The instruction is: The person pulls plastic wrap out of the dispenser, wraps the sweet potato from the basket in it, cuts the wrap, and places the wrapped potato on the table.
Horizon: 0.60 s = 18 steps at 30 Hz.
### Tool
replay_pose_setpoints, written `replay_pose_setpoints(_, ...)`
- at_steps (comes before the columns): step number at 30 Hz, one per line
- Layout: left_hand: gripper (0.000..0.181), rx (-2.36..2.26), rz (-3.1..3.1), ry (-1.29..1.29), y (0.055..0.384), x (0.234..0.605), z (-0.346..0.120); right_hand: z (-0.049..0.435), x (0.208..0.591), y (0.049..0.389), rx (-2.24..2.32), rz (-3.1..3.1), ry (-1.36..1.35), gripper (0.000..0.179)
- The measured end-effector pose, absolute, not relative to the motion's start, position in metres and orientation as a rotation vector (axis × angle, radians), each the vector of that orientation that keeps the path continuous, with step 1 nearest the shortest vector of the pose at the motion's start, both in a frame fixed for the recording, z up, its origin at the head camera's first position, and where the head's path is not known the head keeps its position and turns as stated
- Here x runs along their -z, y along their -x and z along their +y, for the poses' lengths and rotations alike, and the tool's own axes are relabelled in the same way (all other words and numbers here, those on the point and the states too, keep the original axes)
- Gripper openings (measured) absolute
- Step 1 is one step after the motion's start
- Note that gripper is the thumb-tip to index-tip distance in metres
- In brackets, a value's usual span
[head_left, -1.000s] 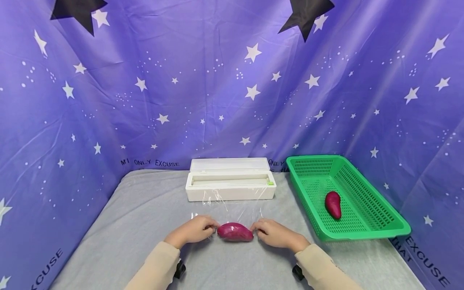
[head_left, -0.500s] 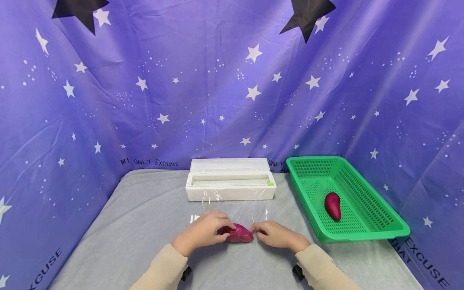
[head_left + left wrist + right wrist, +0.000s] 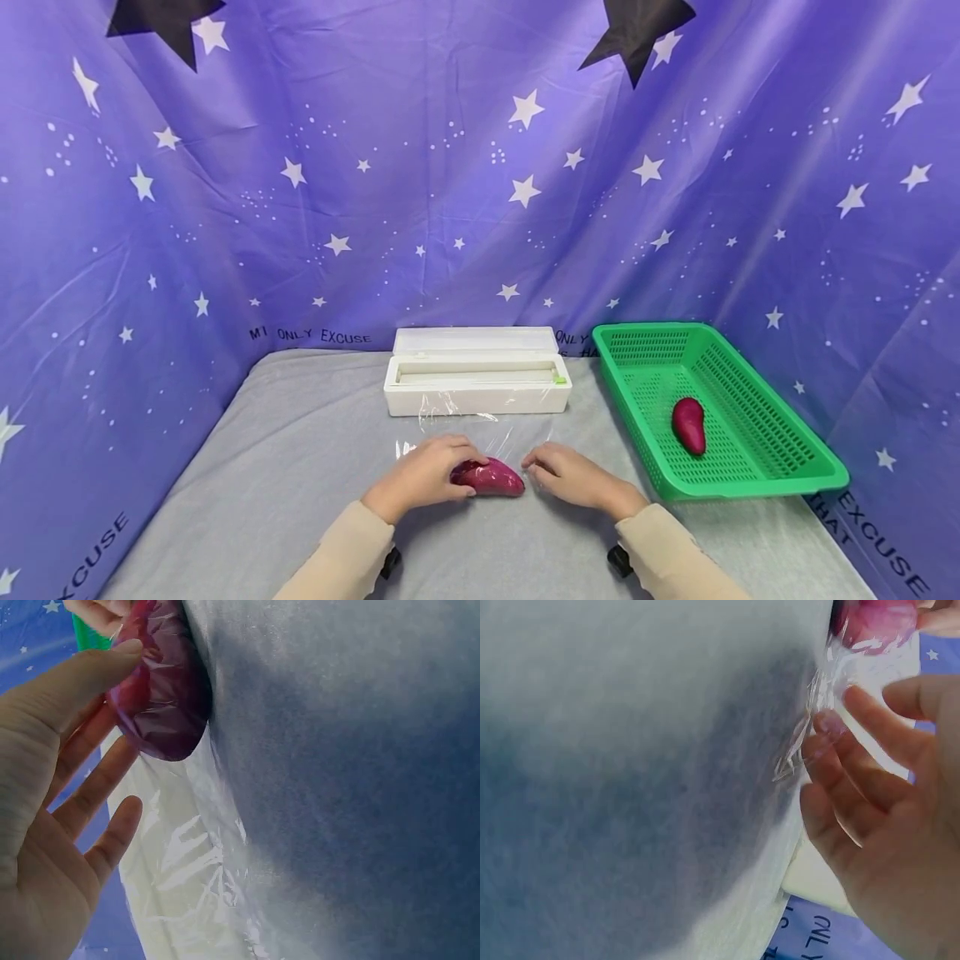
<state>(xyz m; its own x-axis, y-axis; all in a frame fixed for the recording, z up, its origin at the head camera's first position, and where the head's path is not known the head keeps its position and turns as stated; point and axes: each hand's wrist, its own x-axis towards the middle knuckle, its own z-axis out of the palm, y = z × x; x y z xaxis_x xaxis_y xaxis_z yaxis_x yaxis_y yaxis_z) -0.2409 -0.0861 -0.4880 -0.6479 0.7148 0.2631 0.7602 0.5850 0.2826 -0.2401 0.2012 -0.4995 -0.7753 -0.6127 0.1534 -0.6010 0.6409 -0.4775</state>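
Observation:
A purple-red sweet potato (image 3: 493, 477) lies on the grey cloth, with shiny clear cling film (image 3: 821, 705) over it. My left hand (image 3: 429, 471) holds its left end, thumb on the near side and fingers over the far side. In the left wrist view the thumb lies on the film-covered sweet potato (image 3: 169, 690) and the other fingers spread along it. Just off the right end, my right hand (image 3: 572, 477) has loosely bent fingers, thumb apart. In the right wrist view its fingertips (image 3: 829, 724) touch the film's loose edge.
Behind the hands stands a white cling film box (image 3: 477, 400) with its lid (image 3: 476, 340) raised; film stretches from it toward the sweet potato. At right a green basket (image 3: 757, 485) holds a second sweet potato (image 3: 689, 425). A purple star-patterned curtain (image 3: 450, 208) surrounds the table.
My left hand has moved right from the sweet potato's left tip to grip over its end. My right hand has lifted slightly back from the right tip.

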Motion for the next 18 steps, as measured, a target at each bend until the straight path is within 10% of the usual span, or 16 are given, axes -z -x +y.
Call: replay_pose_setpoints(18, 0.059, 0.714, -2.764, 1.21, 0.25, 0.499, -0.087, 0.16, 0.502, 0.23, 0.952, 2.88, 1.12, 0.047)
